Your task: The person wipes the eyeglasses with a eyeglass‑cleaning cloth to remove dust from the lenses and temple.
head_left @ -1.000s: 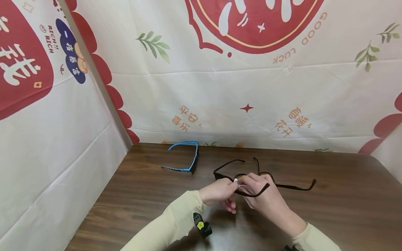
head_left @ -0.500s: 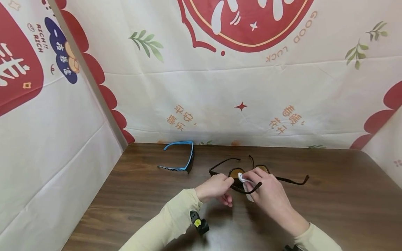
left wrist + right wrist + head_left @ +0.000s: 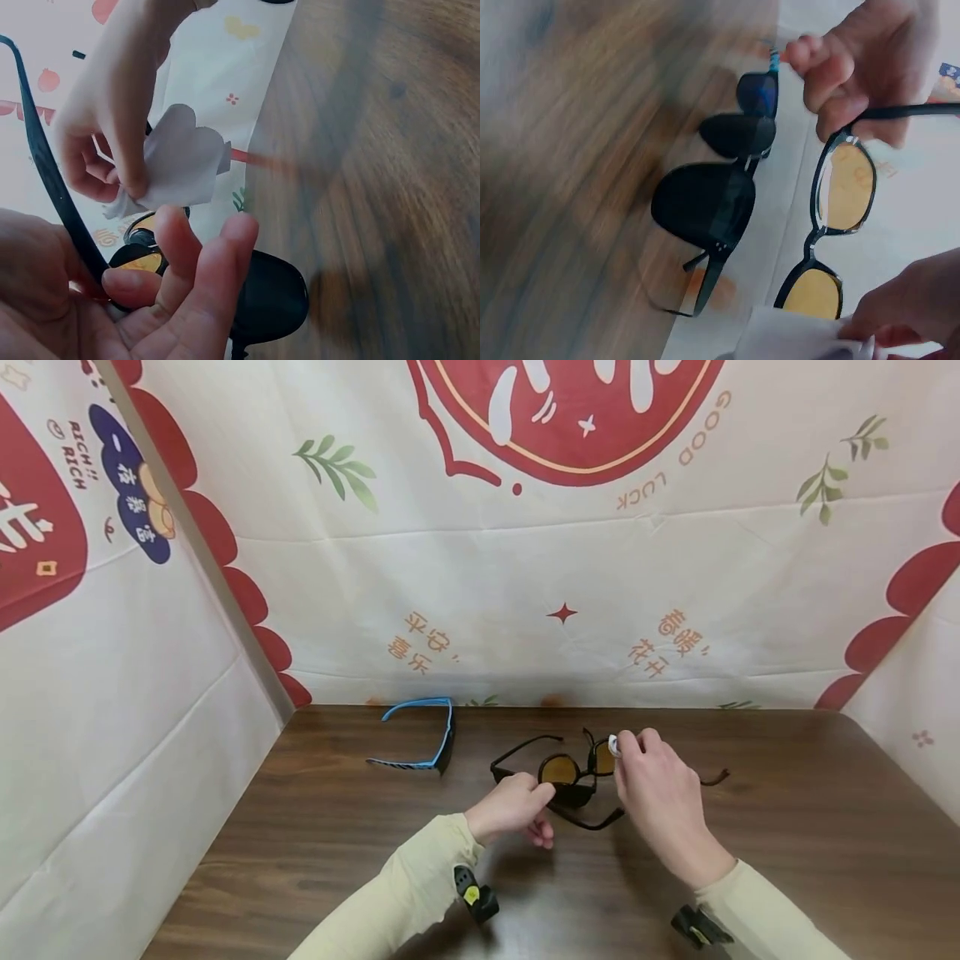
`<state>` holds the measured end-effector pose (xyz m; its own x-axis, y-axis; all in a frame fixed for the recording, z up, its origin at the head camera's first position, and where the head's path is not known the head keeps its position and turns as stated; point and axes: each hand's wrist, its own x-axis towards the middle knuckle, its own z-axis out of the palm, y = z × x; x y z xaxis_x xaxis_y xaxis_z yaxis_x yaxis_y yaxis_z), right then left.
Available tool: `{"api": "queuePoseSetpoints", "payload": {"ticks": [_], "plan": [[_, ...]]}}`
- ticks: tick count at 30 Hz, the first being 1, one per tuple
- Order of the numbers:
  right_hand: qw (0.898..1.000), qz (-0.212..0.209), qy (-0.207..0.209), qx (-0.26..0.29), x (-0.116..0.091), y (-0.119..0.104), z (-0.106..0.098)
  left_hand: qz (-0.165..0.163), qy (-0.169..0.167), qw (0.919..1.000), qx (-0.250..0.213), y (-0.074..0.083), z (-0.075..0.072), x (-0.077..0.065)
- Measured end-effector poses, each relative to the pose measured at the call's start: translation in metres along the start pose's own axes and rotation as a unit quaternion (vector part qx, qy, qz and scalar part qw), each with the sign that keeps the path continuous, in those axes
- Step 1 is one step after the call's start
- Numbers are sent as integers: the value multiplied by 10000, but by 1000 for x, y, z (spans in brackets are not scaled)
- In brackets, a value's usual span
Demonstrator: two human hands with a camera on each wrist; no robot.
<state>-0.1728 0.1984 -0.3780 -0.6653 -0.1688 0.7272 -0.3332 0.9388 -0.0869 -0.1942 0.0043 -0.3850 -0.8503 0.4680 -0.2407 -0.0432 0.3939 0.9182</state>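
Note:
In the head view, my left hand (image 3: pixel 513 806) pinches a pair of black-framed glasses with amber lenses (image 3: pixel 558 769) by one end, near the temple hinge. My right hand (image 3: pixel 663 797) grips a white cloth (image 3: pixel 613 745) at the other lens; the right wrist view shows the cloth (image 3: pixel 784 334) overlapping that lens's lower part, contact unclear. Below the raised glasses, black sunglasses (image 3: pixel 573 795) lie on the table, partly covered by my left hand. In the left wrist view the cloth (image 3: pixel 184 165) hangs from my right fingers.
Blue-framed sunglasses (image 3: pixel 447 743) lie on the wooden table (image 3: pixel 337 827), left of the hands, temples unfolded. A printed white cloth backdrop (image 3: pixel 487 577) rises behind the table's far edge, with another at the left side.
My right hand has moved right with the cloth, from the lens nearest my left hand to the far lens. Both amber lenses now show. My left hand keeps its hold; the view has shifted slightly.

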Motion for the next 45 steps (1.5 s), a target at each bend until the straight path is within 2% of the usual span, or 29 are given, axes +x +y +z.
{"api": "queuePoseSetpoints", "payload": {"ticks": [4, 8, 14, 20, 25, 28, 32, 37, 41, 45], "plan": [[9988, -131, 138, -459, 4, 7, 6, 21, -122, 9999, 3, 1, 2, -1], [9990, -225, -54, -384, 5, 11, 8, -11, -247, 9997, 45, 1, 4, -2], [9968, -264, -736, 147, 4, 12, 7, -75, -258, 9996, 24, -1, 3, -3], [9839, -260, -1721, 403, 4, 15, 0, -112, -365, 9993, -17, -2, 3, -5], [9761, -331, -2148, 84, 2, 19, -4, -111, -457, 9989, -90, -3, 5, -7], [9733, -188, -2276, -245, 2, 20, -8, -105, -443, 9989, -105, -1, 5, -8], [9724, 120, -2274, -517, 2, 21, -11, -35, -494, 9988, 41, 1, 4, -8], [9811, 311, -1860, -430, 3, 24, -11, 4, -550, 9983, 216, 1, 6, -9], [9868, 227, -1599, -107, 4, 26, -9, -23, -547, 9982, 238, 1, 7, -10], [9864, -54, -1614, 317, 6, 26, -6, -48, -496, 9985, 215, 1, 7, -10]]}}
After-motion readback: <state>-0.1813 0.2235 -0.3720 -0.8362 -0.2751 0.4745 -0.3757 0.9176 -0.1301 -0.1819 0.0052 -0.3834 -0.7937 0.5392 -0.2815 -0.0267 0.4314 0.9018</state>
